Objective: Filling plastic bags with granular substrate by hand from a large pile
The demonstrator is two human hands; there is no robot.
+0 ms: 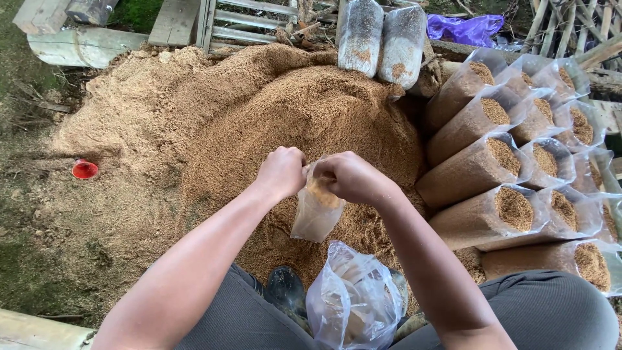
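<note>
A broad sawdust heap [246,123] fills the middle of the frame, filled bags [512,188] stacked at right. Centre, the left hand [282,172] and right hand [350,176] each pinch the mouth of a small plastic bag [315,214]. It looks light, limp and slippery, best held at the rim. Open room lies left.

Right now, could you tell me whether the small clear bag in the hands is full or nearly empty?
Nearly empty: the small clear bag hangs limp, with only a little sawdust near its top, where the left hand and right hand pinch it.
</note>
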